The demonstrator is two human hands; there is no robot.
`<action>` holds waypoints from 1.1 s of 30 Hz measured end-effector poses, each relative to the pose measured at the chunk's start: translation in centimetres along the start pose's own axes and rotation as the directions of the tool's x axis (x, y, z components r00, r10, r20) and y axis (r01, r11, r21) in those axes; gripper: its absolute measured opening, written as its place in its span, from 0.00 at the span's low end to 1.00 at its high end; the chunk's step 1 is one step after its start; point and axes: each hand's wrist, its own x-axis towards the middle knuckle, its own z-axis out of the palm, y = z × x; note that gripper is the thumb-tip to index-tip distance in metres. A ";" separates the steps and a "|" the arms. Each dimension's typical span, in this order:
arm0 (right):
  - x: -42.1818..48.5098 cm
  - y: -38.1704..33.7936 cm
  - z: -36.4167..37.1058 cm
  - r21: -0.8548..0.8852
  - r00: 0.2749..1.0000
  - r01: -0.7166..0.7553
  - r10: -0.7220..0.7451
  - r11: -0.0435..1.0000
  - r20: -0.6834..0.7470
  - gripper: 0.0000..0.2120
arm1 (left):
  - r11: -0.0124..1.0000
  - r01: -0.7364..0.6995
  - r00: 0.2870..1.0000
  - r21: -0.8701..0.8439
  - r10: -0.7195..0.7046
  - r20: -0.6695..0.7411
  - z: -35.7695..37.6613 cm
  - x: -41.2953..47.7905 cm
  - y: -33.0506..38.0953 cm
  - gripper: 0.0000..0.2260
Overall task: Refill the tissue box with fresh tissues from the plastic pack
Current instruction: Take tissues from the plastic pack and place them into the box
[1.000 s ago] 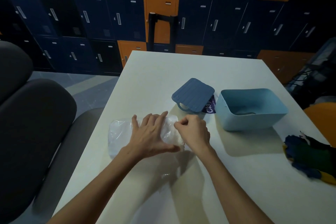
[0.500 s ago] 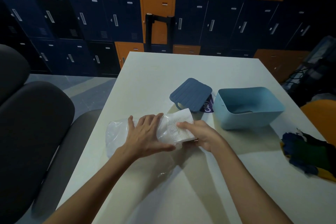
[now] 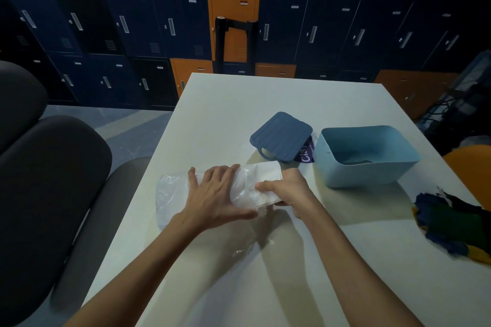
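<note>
Near the left front part of the white counter (image 3: 265,98), both forearms reach forward from the bottom of the view and meet over a clear plastic pack (image 3: 170,194) that lies flat on the surface. The left hand (image 3: 212,194) is palm down with straight, slightly spread fingers, pressing on top of the pack, its thumb stretched along the near side. The right hand (image 3: 289,191) is just beside it, fingers curled and thumb on top, gripping the end of a stack of white tissues (image 3: 268,171) that sticks out of the pack's right, open end. Beyond and to the right of that hand, apart from it, stands the light blue plastic tissue box (image 3: 358,175), open at the top. Between box and tissues lies a dark blue ribbed lid (image 3: 281,135), tilted over a purple printed wrapper (image 3: 307,155) that touches the box. A heap of dark blue, green and yellow cloth (image 3: 457,225) lies at the counter's right edge. A grey padded chair (image 3: 53,180) stands to the left, with navy and orange lockers (image 3: 132,21) behind.
</note>
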 end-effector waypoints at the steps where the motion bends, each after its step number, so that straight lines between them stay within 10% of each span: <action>1: 0.0 -0.1 0.1 -0.042 0.999 0.024 -0.026 0.999 -0.030 0.20 | 1.000 0.001 1.000 -0.003 -0.001 -0.002 0.0 0.0 0.0 0.50; 7: -0.8 -1.0 0.7 -0.384 0.969 0.112 -0.186 0.917 -0.163 0.17 | 1.000 0.016 1.000 -0.008 -0.016 -0.009 -0.4 -0.2 0.2 0.49; 12: 0.4 -1.0 -2.7 -0.034 0.957 0.074 -0.080 0.997 -0.280 0.13 | 0.999 0.014 1.000 -0.040 -0.015 -0.015 -0.4 -0.6 -0.6 0.49; 16: 0.4 -0.2 -5.5 0.333 0.998 -0.041 0.056 0.942 -0.034 0.13 | 0.998 0.039 0.999 -0.055 -0.039 0.013 -0.2 -0.2 -0.9 0.51; 27: -1.0 3.3 -1.1 0.555 0.940 -0.332 0.214 0.762 0.267 0.17 | 0.990 0.099 0.994 -0.102 -0.104 -0.043 0.4 -0.2 -0.8 0.51; 33: -0.3 1.8 -0.5 0.586 0.989 -0.103 0.146 0.804 -0.027 0.08 | 0.991 0.096 0.995 -0.096 -0.098 -0.017 0.4 -0.5 -0.9 0.51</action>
